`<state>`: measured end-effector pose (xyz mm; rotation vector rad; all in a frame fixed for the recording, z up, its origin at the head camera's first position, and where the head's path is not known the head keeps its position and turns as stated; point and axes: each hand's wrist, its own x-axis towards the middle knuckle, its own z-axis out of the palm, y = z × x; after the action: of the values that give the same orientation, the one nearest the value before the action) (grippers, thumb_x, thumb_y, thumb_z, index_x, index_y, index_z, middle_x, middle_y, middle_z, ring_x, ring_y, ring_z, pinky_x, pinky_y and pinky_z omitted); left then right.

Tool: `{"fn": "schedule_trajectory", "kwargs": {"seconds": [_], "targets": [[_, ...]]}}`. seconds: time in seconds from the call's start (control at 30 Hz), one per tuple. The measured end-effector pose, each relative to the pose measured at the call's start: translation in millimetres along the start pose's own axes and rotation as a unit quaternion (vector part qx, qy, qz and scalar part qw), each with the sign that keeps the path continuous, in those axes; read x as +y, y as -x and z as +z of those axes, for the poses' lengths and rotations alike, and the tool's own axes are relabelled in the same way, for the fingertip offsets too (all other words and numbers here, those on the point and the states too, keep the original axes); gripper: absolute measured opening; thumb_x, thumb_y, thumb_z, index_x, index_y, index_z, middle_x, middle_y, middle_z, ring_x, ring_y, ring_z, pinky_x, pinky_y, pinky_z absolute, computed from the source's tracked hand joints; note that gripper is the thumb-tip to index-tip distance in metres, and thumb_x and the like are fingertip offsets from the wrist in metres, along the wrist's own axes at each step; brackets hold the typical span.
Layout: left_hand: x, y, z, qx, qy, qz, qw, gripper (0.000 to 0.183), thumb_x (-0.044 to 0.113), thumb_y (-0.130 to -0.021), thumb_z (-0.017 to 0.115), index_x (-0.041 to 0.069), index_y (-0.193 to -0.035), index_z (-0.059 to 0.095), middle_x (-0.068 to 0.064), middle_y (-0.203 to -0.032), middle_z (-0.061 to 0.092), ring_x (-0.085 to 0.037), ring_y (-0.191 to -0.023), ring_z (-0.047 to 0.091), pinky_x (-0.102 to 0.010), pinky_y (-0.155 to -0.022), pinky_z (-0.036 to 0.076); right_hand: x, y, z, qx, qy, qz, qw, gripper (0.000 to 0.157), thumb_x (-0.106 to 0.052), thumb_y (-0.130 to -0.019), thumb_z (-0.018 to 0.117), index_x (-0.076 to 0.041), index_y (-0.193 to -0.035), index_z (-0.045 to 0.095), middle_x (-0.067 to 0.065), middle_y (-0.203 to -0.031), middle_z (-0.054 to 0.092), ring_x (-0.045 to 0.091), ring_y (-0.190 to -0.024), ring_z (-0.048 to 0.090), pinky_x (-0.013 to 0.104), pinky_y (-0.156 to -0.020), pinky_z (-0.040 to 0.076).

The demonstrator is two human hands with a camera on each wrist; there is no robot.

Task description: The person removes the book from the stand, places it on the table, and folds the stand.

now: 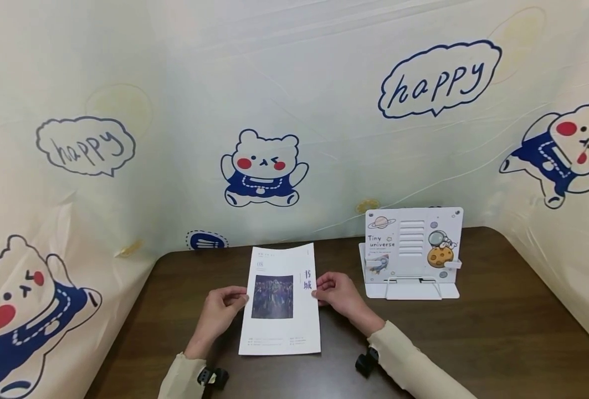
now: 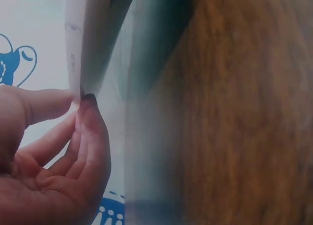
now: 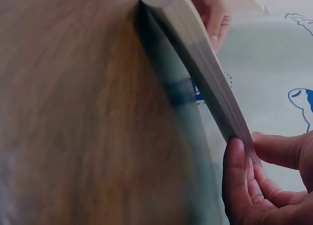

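A white magazine point(image 1: 306, 327) with a dark square picture and Chinese lettering on its cover is held face up above the table in the head view. My left hand point(image 1: 221, 310) pinches its left edge between thumb and fingers. On the opposite side, my right hand point(image 1: 341, 296) pinches the right edge the same way. From the right wrist, the thick stack of page edges point(image 3: 210, 63) shows, tilted above the wood, with the thumb point(image 3: 279, 149) on one face and fingers on the other. The left wrist view shows the spine side point(image 2: 76, 44) between thumb and fingertips.
On the right of the dark wooden table point(image 1: 513, 310) stands a white book stand point(image 1: 411, 244) with an astronaut print and a wire ledge at its front. A pale curtain point(image 1: 324, 100) with bear drawings surrounds the table's back and sides.
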<state>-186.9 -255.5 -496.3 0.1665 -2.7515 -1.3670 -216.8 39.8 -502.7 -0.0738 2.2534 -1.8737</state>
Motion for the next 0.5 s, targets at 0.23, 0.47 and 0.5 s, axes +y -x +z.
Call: {"fn": "schedule_trajectory", "kwargs": {"seconds": [0.23, 0.47, 0.5], "targets": [[-0.9, -1.8, -0.7, -0.027, -0.013, -0.009, 0.9995, 0.023, 0.009, -0.097, 0.072, 0.001, -0.118, 0.075, -0.013, -0.108, 0.076, -0.018, -0.089, 0.068, -0.027, -0.078, 0.060, 7.1, -5.1, -0.6, -0.014, 0.001, -0.001, 1.000, 0.016, 0.004, -0.089, 0.075, 0.008, -0.102, 0.067, 0.016, -0.088, 0.070, 0.015, -0.070, 0.067, 0.033, -0.069, 0.064], [-1.7, -1.5, -1.2, -0.050, -0.026, -0.032, 0.9979, 0.025, 0.008, -0.098, 0.069, 0.000, -0.121, 0.074, -0.012, -0.108, 0.074, -0.018, -0.088, 0.065, -0.027, -0.075, 0.057, 6.0, -3.4, -2.0, -0.038, 0.026, 0.003, 0.999, 0.019, 0.004, -0.092, 0.070, 0.010, -0.110, 0.067, 0.019, -0.093, 0.071, 0.015, -0.073, 0.067, 0.033, -0.071, 0.064], [-1.8, -1.3, -1.4, -0.052, -0.027, -0.035, 0.9977, 0.025, 0.008, -0.098, 0.069, 0.000, -0.122, 0.073, -0.012, -0.108, 0.074, -0.018, -0.088, 0.065, -0.027, -0.075, 0.057, 6.0, -3.2, -2.3, -0.041, 0.028, 0.004, 0.999, 0.020, 0.004, -0.092, 0.070, 0.010, -0.111, 0.066, 0.019, -0.093, 0.070, 0.015, -0.073, 0.067, 0.033, -0.072, 0.064]]}}
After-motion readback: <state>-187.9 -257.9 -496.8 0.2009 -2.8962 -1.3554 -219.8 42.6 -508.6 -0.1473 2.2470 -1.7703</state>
